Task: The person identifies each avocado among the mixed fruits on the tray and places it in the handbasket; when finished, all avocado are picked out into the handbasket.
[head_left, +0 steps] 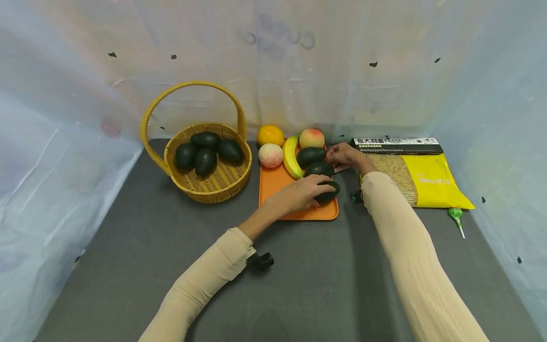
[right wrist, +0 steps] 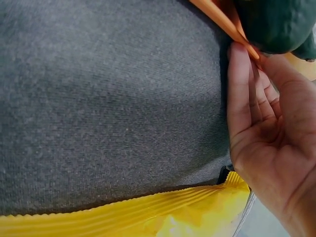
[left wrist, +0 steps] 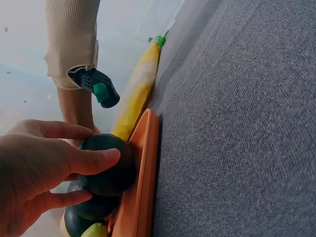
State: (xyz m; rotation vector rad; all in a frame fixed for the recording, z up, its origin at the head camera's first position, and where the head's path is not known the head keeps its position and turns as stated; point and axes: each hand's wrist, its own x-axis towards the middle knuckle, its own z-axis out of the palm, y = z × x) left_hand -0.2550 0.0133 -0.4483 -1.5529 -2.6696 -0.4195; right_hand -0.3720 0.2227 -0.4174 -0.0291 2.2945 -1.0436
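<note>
In the head view an orange tray bears three dark green avocados, a banana, an orange and two peaches. My left hand grips the nearest avocado at the tray's front right. In the left wrist view its thumb and fingers spread around that avocado. My right hand holds the tray's right edge. The right wrist view shows its thumb and fingers pinching the rim, close beside an avocado.
Left of the tray stands a yellow wicker basket with a tall handle and several avocados inside. To the right lie a black pasta box, a yellow pasta bag and a green lollipop. Pale sheeting hangs behind the grey table.
</note>
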